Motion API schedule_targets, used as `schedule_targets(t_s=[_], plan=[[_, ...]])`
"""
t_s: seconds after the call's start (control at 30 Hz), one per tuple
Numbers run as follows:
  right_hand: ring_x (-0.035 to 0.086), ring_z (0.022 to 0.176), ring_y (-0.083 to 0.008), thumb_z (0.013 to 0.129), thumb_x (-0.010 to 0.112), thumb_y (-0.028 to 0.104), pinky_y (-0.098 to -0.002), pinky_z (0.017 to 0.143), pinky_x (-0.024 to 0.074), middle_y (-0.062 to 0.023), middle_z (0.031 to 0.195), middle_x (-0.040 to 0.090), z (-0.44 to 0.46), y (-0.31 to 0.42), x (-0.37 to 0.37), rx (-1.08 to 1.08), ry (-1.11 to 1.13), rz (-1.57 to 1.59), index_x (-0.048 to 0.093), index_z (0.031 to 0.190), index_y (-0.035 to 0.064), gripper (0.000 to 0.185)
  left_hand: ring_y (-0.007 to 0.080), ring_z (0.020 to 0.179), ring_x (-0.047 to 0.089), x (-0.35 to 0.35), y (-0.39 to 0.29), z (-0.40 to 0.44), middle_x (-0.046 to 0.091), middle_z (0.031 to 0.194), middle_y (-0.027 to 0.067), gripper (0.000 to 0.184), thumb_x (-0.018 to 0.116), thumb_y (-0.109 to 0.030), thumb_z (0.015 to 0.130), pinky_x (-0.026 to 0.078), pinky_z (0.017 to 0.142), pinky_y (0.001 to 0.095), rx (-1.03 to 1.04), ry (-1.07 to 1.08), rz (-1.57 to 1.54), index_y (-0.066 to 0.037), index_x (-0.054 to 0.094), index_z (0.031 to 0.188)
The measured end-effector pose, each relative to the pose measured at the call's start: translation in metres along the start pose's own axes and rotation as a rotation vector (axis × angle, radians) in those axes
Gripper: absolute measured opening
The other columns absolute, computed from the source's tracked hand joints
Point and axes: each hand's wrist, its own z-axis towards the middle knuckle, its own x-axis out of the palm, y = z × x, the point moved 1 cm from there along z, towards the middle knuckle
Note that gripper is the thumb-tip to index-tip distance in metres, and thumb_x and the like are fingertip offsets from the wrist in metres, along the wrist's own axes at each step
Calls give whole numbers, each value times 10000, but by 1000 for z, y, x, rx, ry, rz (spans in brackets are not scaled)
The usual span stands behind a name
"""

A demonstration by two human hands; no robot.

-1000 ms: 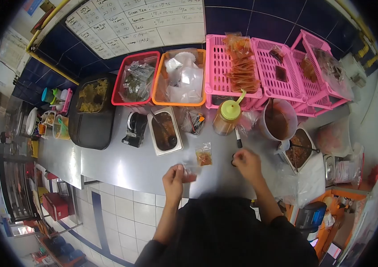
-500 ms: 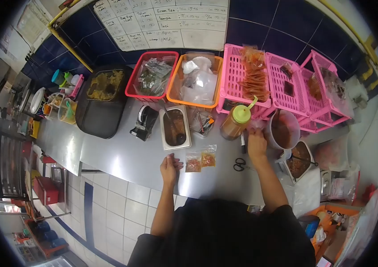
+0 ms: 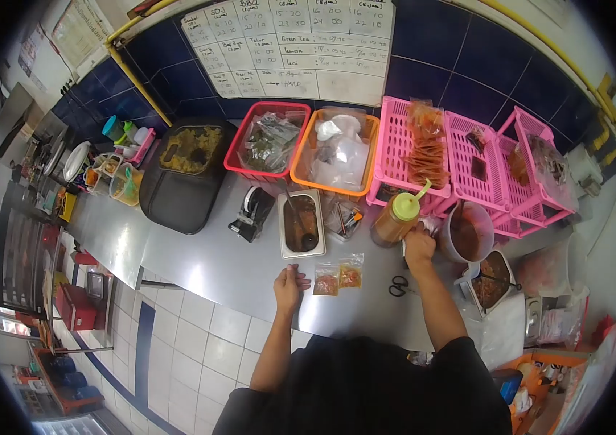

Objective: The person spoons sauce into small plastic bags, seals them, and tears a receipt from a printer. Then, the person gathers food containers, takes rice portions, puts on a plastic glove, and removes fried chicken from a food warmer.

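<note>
My left hand [image 3: 290, 287] rests at the front edge of the steel table, its fingers loosely apart and nothing in them. Just right of it lie two small clear packets [image 3: 338, 276] with orange-red contents. My right hand [image 3: 419, 248] is beside the squeeze bottle [image 3: 393, 222], which has a yellow-green cap and brown sauce. Its fingers are curled close to the bottle and to a crumpled whitish item [image 3: 431, 224]; what they grip is hidden. Black scissors [image 3: 398, 286] lie in front of that hand. A ladle [image 3: 298, 220] stands in a metal pan [image 3: 304, 253] of dark sauce.
Behind are a red basket [image 3: 232, 161], an orange basket [image 3: 331, 188] and pink racks [image 3: 393, 130] holding packets. A tub of red-brown sauce [image 3: 465, 232] and another pan [image 3: 493, 283] stand at right. A black tape dispenser [image 3: 251, 214] and black tray [image 3: 177, 199] are left.
The view has shifted, so the table appears lower and farther right. My right hand has moved slightly left toward the squeeze bottle, covering most of the marker there. My left hand stays at the edge.
</note>
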Motion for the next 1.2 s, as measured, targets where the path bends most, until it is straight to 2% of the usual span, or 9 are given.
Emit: schedule_targets(t_s=[0.37, 0.47, 0.57, 0.67, 0.77, 0.87, 0.97, 1.1, 1.2], plan=[[566, 1050, -324, 861, 673, 220, -460, 810, 528, -113, 1073, 556, -31, 0, -83, 152, -40, 463, 693, 1041, 96, 220, 199, 658, 657, 0, 0, -1, 623, 821, 123, 446, 447, -345, 1044, 561, 576, 309, -13, -8, -22, 58, 600, 1157], [590, 982, -339, 866, 672, 200, -461, 793, 512, -118, 1037, 613, -62, 1, -84, 102, -255, 464, 706, 1036, 96, 202, 202, 646, 644, 4, -5, -8, 642, 768, 119, 420, 464, -325, 1036, 532, 588, 329, 116, -109, 153, 51, 651, 1034], [626, 898, -260, 897, 663, 164, -385, 765, 508, -76, 960, 680, -93, -1, -84, 135, -165, 828, 714, 1063, 53, 206, 194, 632, 610, 30, -33, -54, 645, 679, 142, 401, 514, -309, 1007, 489, 631, 359, 282, -225, 462, 35, 673, 874], [627, 836, -142, 935, 630, 113, -274, 734, 488, -26, 938, 704, -129, 15, -81, 387, 230, 1583, 698, 1103, -19, 224, 100, 653, 550, 63, -42, -97, 647, 724, 55, 245, 633, -227, 967, 463, 614, 269, 339, 152, 448, 9, 676, 918], [602, 856, -70, 945, 608, 61, -201, 723, 473, -39, 1031, 689, -158, 41, -105, 382, 612, 1854, 673, 1143, -61, 241, 82, 685, 599, 90, -51, -120, 671, 768, 43, 194, 679, -207, 940, 494, 617, 253, 106, 396, 332, -18, 662, 979], [621, 831, -90, 934, 603, 27, -210, 721, 496, -71, 1025, 687, -173, 65, -110, 264, 519, 1909, 669, 1164, -48, 251, 78, 696, 620, 95, -46, -119, 682, 783, 44, 191, 685, -209, 937, 508, 616, 254, 138, 406, 306, -27, 654, 987], [640, 910, -156, 923, 598, 14, -283, 889, 520, -93, 1001, 667, -170, 62, -117, 350, 694, 1944, 585, 1267, -79, 357, 81, 689, 630, 84, -42, -120, 684, 771, 37, 179, 687, -202, 934, 502, 610, 258, 168, 400, 291, -29, 657, 968], [662, 869, -181, 894, 607, -49, -307, 793, 554, -149, 982, 676, -165, 64, -115, 223, 707, 1850, 386, 1417, -68, 567, 127, 676, 647, 73, -40, -124, 692, 759, 64, 230, 690, -254, 928, 504, 608, 304, 220, 284, 373, -26, 672, 952], [662, 785, -172, 859, 639, -83, -294, 729, 554, -149, 926, 679, -163, 80, -128, 156, 575, 1837, 385, 1367, -37, 570, 143, 689, 661, 68, -60, -135, 702, 774, 79, 276, 690, -295, 925, 515, 621, 316, 320, 185, 492, -20, 685, 956]])
